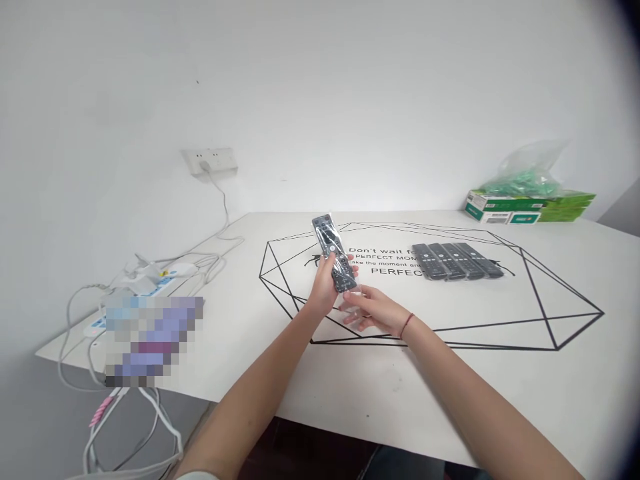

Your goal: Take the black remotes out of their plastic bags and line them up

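A black remote control [327, 233] in a clear plastic sleeve is tilted up above the white table. My left hand [324, 288] is wrapped round its lower half, thumb across the buttons and fingertips showing at the right edge. At the lower end of the remote, my right hand [379, 309] has its thumb and fingers on the loose end of the clear sleeve [351, 305]. Further right, several more black remotes [445, 261] lie side by side on the table, slightly overlapping.
Green and white boxes [505, 203] stand at the back right, topped by a clear bag with green contents [530, 180]. On the left are a power strip [173, 279] with tangled cables and a blurred purple item [165, 333]. A wall socket [213, 161] holds a plug.
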Available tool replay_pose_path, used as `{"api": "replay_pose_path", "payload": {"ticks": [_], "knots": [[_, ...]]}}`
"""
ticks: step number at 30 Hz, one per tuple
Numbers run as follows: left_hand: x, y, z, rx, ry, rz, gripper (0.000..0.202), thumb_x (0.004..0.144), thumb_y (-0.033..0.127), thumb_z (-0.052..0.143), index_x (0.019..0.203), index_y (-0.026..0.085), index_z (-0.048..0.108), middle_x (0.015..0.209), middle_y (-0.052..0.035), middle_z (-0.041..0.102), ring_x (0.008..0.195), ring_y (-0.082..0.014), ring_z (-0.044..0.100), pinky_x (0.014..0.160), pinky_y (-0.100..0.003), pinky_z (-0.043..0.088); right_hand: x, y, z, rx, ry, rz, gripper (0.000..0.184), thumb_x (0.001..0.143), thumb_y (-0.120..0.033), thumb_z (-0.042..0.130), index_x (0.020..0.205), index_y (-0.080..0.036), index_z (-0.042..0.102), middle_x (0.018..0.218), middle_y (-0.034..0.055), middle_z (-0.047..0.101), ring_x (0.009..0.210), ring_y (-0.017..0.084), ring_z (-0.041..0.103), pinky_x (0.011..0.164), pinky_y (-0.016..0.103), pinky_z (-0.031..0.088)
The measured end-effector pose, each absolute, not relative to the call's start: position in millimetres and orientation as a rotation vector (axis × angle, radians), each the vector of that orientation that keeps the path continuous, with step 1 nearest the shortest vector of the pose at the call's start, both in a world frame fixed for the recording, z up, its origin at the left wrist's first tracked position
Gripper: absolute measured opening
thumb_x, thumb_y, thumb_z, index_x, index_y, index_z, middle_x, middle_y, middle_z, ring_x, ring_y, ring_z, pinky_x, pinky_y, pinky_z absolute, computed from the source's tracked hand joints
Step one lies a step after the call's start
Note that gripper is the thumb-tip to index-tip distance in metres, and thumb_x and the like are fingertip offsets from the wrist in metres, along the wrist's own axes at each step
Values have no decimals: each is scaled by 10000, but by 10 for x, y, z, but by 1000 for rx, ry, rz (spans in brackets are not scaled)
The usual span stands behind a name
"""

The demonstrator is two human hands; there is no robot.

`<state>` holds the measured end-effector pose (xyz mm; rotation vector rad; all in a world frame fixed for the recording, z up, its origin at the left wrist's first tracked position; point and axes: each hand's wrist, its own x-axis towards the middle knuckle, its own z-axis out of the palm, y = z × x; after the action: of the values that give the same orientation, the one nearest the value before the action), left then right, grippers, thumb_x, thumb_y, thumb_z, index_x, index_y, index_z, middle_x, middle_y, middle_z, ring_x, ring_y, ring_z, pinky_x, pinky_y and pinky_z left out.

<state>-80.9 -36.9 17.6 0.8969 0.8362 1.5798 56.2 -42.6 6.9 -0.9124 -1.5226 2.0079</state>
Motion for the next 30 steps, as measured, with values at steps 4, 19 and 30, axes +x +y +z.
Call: {"api": "replay_pose_path", "payload": {"ticks": [4, 19, 30], "knots": [[-902, -389, 294, 814, 793, 1644, 411, 836, 479, 483, 1126, 188, 471, 1023, -79, 605, 721, -131, 605, 702, -307, 524, 457, -514, 2, -776, -1365, 2192, 400, 694, -380, 711, 983, -173, 527, 1032, 92, 598, 837, 194, 659, 689, 289, 547], [-993, -296, 237, 780, 814, 1632, 430, 863, 438, 475, 1244, 273, 361, 1164, -112, 587, 926, -224, 637, 766, -354, 504, 503, -418, -11, -1071, -1828, 1446, 265, 594, -236, 677, 760, -191, 476, 641, -55, 441, 543, 84, 405, 492, 218, 328], [-2314, -117, 307, 607, 1297, 1850, 175, 870, 240, 465, 1017, 166, 525, 840, -46, 578, 771, -103, 635, 733, -213, 507, 811, -160, -58, -1380, -1878, 1200, 184, 588, -235, 609, 693, -186, 465, 624, -16, 505, 535, 108, 447, 482, 225, 320]]}}
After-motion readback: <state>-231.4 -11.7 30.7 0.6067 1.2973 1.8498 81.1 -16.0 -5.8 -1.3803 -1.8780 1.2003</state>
